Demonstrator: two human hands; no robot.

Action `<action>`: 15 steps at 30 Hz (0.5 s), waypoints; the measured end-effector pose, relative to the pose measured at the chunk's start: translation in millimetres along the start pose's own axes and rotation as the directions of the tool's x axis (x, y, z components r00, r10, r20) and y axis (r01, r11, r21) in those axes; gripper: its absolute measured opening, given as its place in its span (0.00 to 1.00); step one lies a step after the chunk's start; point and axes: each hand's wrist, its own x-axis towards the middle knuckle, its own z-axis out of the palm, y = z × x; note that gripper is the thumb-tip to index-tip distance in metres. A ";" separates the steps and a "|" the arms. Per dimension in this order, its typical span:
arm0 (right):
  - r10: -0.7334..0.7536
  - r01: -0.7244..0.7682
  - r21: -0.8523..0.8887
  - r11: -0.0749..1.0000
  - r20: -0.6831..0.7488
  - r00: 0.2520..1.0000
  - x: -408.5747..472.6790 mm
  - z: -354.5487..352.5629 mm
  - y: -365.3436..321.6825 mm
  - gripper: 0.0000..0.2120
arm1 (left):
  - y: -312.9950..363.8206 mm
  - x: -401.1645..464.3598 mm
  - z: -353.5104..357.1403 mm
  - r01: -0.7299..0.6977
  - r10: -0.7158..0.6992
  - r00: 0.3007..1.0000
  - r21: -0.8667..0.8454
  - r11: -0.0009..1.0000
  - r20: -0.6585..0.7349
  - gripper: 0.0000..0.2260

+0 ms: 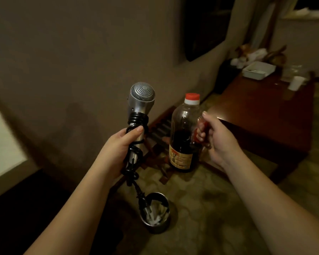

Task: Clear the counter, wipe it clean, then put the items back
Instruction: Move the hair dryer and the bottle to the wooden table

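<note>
My left hand [121,144] grips the handle of a silver hair dryer [141,100], held upright in the air, its black cord [134,162] wound round the handle and the plug dangling below. My right hand [215,137] holds a large clear bottle [184,133] by its red side handle. The bottle has a red cap, a label and dark liquid in its lower half. Both items are carried above the floor, side by side.
A dark wooden counter [261,118] stands to the right, with a white tray [259,70], a white cup [296,83] and clutter at its far end. A round metal bin [156,212] with white paper sits on the floor below the plug. A wooden slatted rack [159,129] lies by the wall.
</note>
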 end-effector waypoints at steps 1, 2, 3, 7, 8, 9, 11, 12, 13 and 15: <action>0.002 -0.002 0.001 1.000 -0.022 1.000 4.2 -20.7 -2.9 0.19 | -3.1 10.3 21.9 0.014 -0.014 1.000 -0.004 1.000 0.021 0.11; 0.005 -0.005 0.017 1.000 -0.041 0.999 9.1 -41.1 -6.6 0.18 | -5.1 19.5 44.7 0.026 -0.025 0.999 -0.006 1.000 0.037 0.11; 0.004 -0.002 0.039 0.999 -0.060 0.998 14.4 -61.8 -10.0 0.17 | -6.7 29.1 66.9 0.032 -0.032 0.998 -0.003 0.999 0.053 0.11; -0.039 0.038 -0.005 0.999 -0.104 0.994 38.7 -144.6 -23.2 0.17 | -16.1 65.9 151.7 0.068 -0.068 0.992 0.004 0.998 0.111 0.11; -0.045 0.043 -0.024 0.999 -0.115 0.992 45.4 -164.6 -25.8 0.17 | -19.2 74.3 171.1 0.077 -0.078 0.990 0.013 0.997 0.116 0.14; -0.049 0.045 -0.036 0.998 -0.127 0.991 52.6 -184.0 -28.1 0.17 | -22.7 83.0 188.8 0.088 -0.090 0.989 0.029 0.996 0.116 0.17; -0.046 0.037 -0.054 0.998 -0.164 0.985 66.5 -220.3 -32.6 0.18 | -29.3 100.4 222.7 0.110 -0.115 0.986 0.047 0.993 0.124 0.17; -0.041 0.029 -0.063 0.998 -0.187 0.982 73.1 -236.4 -34.6 0.18 | -32.1 108.1 238.2 0.114 -0.122 0.984 0.062 0.992 0.132 0.15; -0.037 0.024 -0.067 0.997 -0.206 0.978 79.4 -251.3 -36.4 0.18 | -35.0 115.6 252.8 0.118 -0.129 0.983 0.086 0.989 0.133 0.13; -0.038 0.025 -0.059 0.998 -0.232 0.972 91.9 -277.6 -39.4 0.17 | -40.5 131.0 278.0 0.132 -0.148 0.981 0.126 0.983 0.122 0.12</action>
